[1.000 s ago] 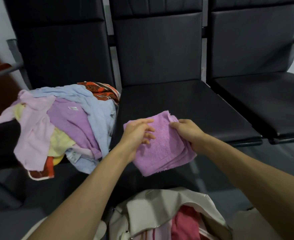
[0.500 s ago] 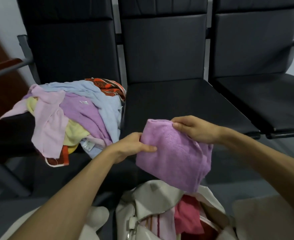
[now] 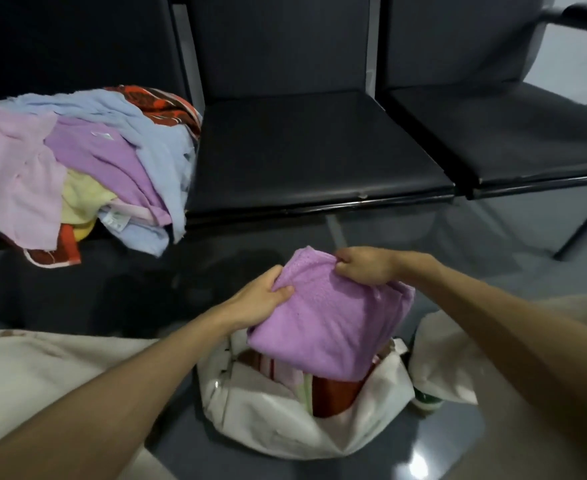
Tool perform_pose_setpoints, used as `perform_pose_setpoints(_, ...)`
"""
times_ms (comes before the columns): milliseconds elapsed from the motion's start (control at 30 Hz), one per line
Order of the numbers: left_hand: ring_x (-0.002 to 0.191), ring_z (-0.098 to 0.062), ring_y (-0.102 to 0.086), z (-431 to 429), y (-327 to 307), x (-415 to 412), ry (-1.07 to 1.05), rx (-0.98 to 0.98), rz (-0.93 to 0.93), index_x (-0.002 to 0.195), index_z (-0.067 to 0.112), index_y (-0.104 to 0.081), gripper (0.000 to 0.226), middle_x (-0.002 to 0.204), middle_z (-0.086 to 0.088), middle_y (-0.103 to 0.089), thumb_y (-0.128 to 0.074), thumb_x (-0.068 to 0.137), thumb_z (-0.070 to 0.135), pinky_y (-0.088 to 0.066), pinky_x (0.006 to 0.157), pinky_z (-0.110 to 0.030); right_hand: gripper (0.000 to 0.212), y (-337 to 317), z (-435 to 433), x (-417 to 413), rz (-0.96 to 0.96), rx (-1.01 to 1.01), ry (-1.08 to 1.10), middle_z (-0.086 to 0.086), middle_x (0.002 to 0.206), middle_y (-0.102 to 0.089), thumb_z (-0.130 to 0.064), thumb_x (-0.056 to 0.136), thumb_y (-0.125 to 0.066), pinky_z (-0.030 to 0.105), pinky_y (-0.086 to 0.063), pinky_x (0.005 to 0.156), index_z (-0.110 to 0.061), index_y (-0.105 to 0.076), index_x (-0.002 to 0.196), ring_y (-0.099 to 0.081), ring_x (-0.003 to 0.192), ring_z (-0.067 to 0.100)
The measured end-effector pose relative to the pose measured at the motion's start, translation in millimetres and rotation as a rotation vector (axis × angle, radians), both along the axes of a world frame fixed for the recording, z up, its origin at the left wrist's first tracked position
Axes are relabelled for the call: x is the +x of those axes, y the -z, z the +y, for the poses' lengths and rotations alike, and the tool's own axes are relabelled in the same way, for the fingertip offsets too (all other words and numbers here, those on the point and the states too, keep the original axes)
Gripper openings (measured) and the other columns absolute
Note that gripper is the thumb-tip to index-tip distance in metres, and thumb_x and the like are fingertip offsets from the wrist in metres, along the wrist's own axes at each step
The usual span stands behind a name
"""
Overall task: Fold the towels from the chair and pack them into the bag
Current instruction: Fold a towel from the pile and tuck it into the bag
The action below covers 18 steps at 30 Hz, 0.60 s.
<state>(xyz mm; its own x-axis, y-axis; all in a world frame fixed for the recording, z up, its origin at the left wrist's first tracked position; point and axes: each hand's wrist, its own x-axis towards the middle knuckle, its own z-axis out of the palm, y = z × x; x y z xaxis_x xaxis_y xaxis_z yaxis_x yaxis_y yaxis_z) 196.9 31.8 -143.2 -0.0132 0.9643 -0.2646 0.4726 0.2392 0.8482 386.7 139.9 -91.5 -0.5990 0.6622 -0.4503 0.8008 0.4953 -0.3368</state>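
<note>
I see left hand (image 3: 262,299) and right hand (image 3: 363,266) both gripping folded purple towel (image 3: 330,327), its lower edge at mouth of white bag (image 3: 285,420) on floor. Unfolded towel pile (image 3: 84,161) on left chair (image 3: 42,46).

**Chairs and floor hold the towels and the bag**

The left chair (image 3: 77,39), the middle chair (image 3: 305,150) and the right chair (image 3: 513,133) are all black. They stand side by side on a gray, shiny floor (image 3: 458,237). A messy pile of towels (image 3: 94,157) lies on the left chair's seat, and some hang over the front edge. A white bag (image 3: 285,420) sits on the floor in front of the middle chair, open at the top. A small green and white thing (image 3: 427,401) stands just beside it.
</note>
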Motion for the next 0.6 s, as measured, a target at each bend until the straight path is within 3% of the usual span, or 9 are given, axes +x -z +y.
perform_pose_setpoints(100, 0.097, -0.012, -0.062, -7.9, 38.7, 15.0, 0.015, -0.218, -0.096, 0.114, 0.017, -0.057, 0.02, 0.107, 0.001, -0.065, -0.056, 0.096, 0.026, -0.05, 0.09, -0.032, 0.025, 50.2, -8.2, 14.1, -0.056, -0.231, 0.053, 0.008, 0.121, -0.06, -0.018, 0.099, -0.039, 0.024, -0.038, 0.085, -0.012, -0.06, 0.111, -0.052, 0.098, 0.017)
perform_pose_setpoints(133, 0.1, -0.014, -0.061, -9.7, 52.3, 16.4, 0.043, -0.271, -0.03, 0.117, 0.018, -0.055, 0.024, 0.11, 0.001, -0.064, -0.056, 0.096, 0.029, -0.049, 0.091, -0.031, 0.03, 68.0, -11.2, 17.9, -0.059, -0.297, 0.081, 0.005, 0.125, -0.057, -0.015, 0.098, -0.039, 0.023, -0.037, 0.086, -0.014, -0.057, 0.121, -0.05, 0.101, 0.016)
perform_pose_setpoints(200, 0.102, -0.018, -0.058, -13.1, 77.9, 22.3, 0.102, -0.327, 0.168, 0.12, 0.018, -0.051, 0.029, 0.117, -0.002, -0.062, -0.055, 0.095, 0.034, -0.046, 0.089, -0.032, 0.058, 105.3, -19.3, 23.9, -0.015, -0.364, 0.123, -0.003, 0.133, -0.047, -0.01, 0.086, -0.04, 0.024, -0.036, 0.098, -0.03, -0.039, 0.141, -0.046, 0.113, 0.014)
perform_pose_setpoints(267, 0.107, -0.023, -0.057, -17.8, 99.0, 31.3, 0.145, -0.31, 0.344, 0.127, 0.019, -0.042, 0.037, 0.124, -0.005, -0.057, -0.054, 0.095, 0.032, -0.045, 0.09, -0.035, 0.071, 150.5, -20.1, 30.2, -0.037, -0.307, 0.139, -0.005, 0.138, -0.044, -0.015, 0.074, -0.042, 0.031, -0.035, 0.109, -0.037, -0.037, 0.142, -0.045, 0.125, 0.017)
perform_pose_setpoints(400, 0.121, -0.019, -0.045, -37.9, 118.9, 48.6, 0.232, 0.108, 0.727, 0.142, 0.019, -0.03, 0.057, 0.139, -0.002, -0.036, -0.057, 0.092, 0.023, -0.04, 0.103, -0.033, 0.045, 191.7, -23.5, 37.0, -0.168, -0.153, 0.122, 0.008, 0.136, -0.052, -0.023, 0.091, -0.045, 0.039, -0.04, 0.106, -0.014, -0.052, 0.135, -0.051, 0.123, 0.029)
perform_pose_setpoints(467, 0.12, -0.017, -0.046, -42.0, 125.1, 53.1, 0.454, 0.3, 0.738, 0.137, 0.018, -0.043, 0.05, 0.135, 0.0, -0.043, -0.059, 0.089, 0.02, -0.041, 0.104, -0.033, 0.04, 184.2, -24.5, 41.1, -0.192, -0.049, 0.089, 0.012, 0.131, -0.057, -0.022, 0.095, -0.039, 0.035, -0.045, 0.095, -0.01, -0.055, 0.13, -0.056, 0.115, 0.031)
perform_pose_setpoints(533, 0.114, -0.015, -0.055, -40.5, 139.7, 56.9, 0.665, 0.432, 0.717, 0.124, 0.019, -0.057, 0.047, 0.125, 0.002, -0.058, -0.07, 0.079, 0.017, -0.047, 0.1, -0.033, 0.039, 177.5, -24.4, 46.8, -0.237, 0.105, 0.051, 0.011, 0.119, -0.06, -0.022, 0.097, -0.038, 0.035, -0.046, 0.075, -0.017, -0.051, 0.133, -0.061, 0.104, 0.032)
perform_pose_setpoints(600, 0.126, -0.014, -0.05, -36.8, 153.3, 63.1, 0.811, 0.404, 0.704, 0.13, 0.022, -0.056, 0.05, 0.136, 0.004, -0.055, -0.069, 0.082, 0.018, -0.037, 0.11, -0.031, 0.041, 170.6, -29.9, 53.5, -0.262, 0.173, 0.017, 0.011, 0.115, -0.06, -0.019, 0.097, -0.038, 0.036, -0.044, 0.07, -0.024, -0.046, 0.137, -0.063, 0.1, 0.034)
